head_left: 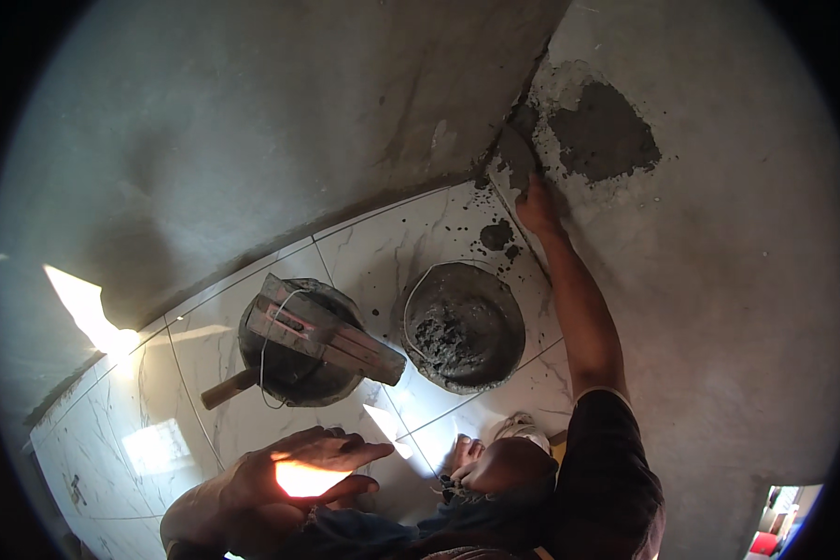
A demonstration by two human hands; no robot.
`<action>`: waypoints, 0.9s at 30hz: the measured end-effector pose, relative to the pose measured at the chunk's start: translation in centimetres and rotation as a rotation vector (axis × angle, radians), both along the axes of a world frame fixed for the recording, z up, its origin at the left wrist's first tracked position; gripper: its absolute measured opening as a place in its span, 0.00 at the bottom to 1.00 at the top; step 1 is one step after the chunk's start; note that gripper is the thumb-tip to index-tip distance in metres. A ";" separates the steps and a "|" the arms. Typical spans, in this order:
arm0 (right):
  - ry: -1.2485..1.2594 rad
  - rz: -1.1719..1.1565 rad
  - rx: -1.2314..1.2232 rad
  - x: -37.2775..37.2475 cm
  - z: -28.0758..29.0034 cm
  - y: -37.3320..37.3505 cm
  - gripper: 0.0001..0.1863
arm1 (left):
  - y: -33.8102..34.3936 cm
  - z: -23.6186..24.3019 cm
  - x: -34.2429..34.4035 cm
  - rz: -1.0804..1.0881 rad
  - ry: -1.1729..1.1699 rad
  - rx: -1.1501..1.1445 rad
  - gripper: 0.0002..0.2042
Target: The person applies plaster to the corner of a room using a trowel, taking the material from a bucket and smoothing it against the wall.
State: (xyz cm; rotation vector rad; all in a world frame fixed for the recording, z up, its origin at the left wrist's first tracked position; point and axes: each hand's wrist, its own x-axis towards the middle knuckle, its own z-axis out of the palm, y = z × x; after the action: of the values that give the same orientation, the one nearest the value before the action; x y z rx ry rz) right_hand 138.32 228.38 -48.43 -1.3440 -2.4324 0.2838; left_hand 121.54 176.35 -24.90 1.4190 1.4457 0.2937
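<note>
- Trowel (pixel 516 157), its grey blade appearing to lie against the right wall (pixel 719 308), close to where that wall meets the left wall (pixel 280 121), just above the tiled floor (pixel 359 238).
- Right hand (pixel 537 207), reached far out on a straight arm, its fingers closed around the trowel's grip; from my distant seat I cannot see the grip itself.
- Left hand (pixel 275 476), near the lap, thumb apart from the fingers, sunlight glaring on it; I see nothing in it.
- For the work at the blade, I judge a shallow tilt and even pressure best, with the leading edge slightly lifted so it does not dig in.
- I would make short strokes away from the corner, keep the tip off the left wall, and feather the edges of the dark wet patch (pixel 602 131) beside the blade.
- I would carry small loads, as drips could fall on the tiles.
- My count: two hands, one trowel, two walls, one large wet patch.
- Two buckets: the right bucket (pixel 506 297) holds one heap of grey mortar (pixel 443 341); the left bucket (pixel 299 390) has one long board (pixel 331 336) across it and one wooden handle (pixel 231 387) jutting out.
- Two larger floor blobs (pixel 497 235), plus specks too small to count.
</note>
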 end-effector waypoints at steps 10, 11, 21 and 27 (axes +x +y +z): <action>0.193 -0.101 -0.196 -0.4 14.6 -2.1 0.32 | -0.2 3.7 0.6 0.188 -0.066 0.040 0.22; 0.219 -0.130 -0.298 -0.3 16.4 -2.7 0.31 | -0.1 3.7 0.6 0.182 -0.069 0.052 0.22; 0.119 0.024 0.448 5.1 21.1 -1.1 0.29 | 0.6 1.9 0.5 0.055 -0.077 0.112 0.24; 0.667 0.072 -0.465 8.7 18.4 -14.3 0.24 | -1.5 -0.3 0.5 -0.134 0.094 0.001 0.25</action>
State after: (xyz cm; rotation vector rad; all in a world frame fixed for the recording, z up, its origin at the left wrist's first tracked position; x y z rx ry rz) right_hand 147.02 214.06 -30.05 -1.0781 -1.8992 1.1672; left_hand 122.02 174.87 -25.23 1.5401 1.4181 0.1450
